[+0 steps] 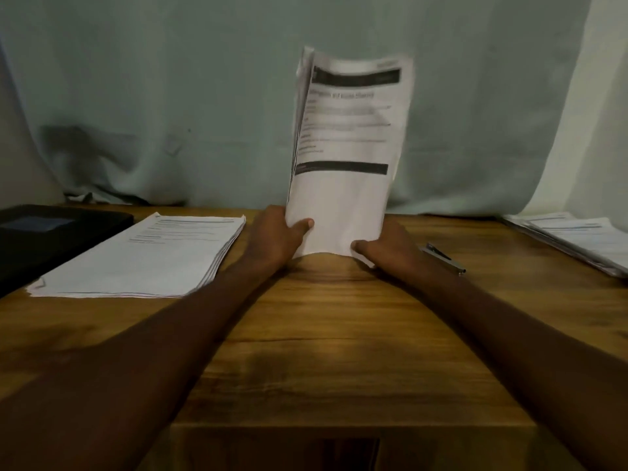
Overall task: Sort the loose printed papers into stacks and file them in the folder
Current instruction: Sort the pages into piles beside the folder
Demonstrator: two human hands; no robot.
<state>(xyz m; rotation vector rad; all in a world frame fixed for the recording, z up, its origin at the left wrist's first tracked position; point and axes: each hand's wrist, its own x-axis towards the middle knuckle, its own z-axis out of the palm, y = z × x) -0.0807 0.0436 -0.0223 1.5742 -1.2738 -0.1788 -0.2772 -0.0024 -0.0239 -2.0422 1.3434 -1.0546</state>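
A pale grey-green cloth (170, 96) hangs across the whole background, falling in folds to the far edge of the wooden table (339, 334). The table fills the lower part of the view, its grain running left to right, with a darker shaded patch near the front edge.

On the left side of the table lies a flat stack of printed papers (146, 260), its sheets slightly fanned along the right edge, text lines showing near the top. Just beside it, at the far left edge, rests a black folder (51, 232), closed, with a bluish rectangle on its cover. At the far right edge sits another stack of papers (577, 243), less tidy, partly cut off by the frame.

In the middle, a bundle of printed sheets (343, 158) stands upright on its lower edge, which meets or nearly meets the table. The front page shows a dark header band, blurred text lines and a second dark bar lower down; the sheets splay apart a little along the upper left.

The left hand (272, 239) grips the bundle's lower left side, thumb pressed on the front page and fingers curled behind. The right hand (387, 246) holds the lower right corner the same way, thumb in front.

A silver pen (441, 256) lies on the table just beside the right wrist.
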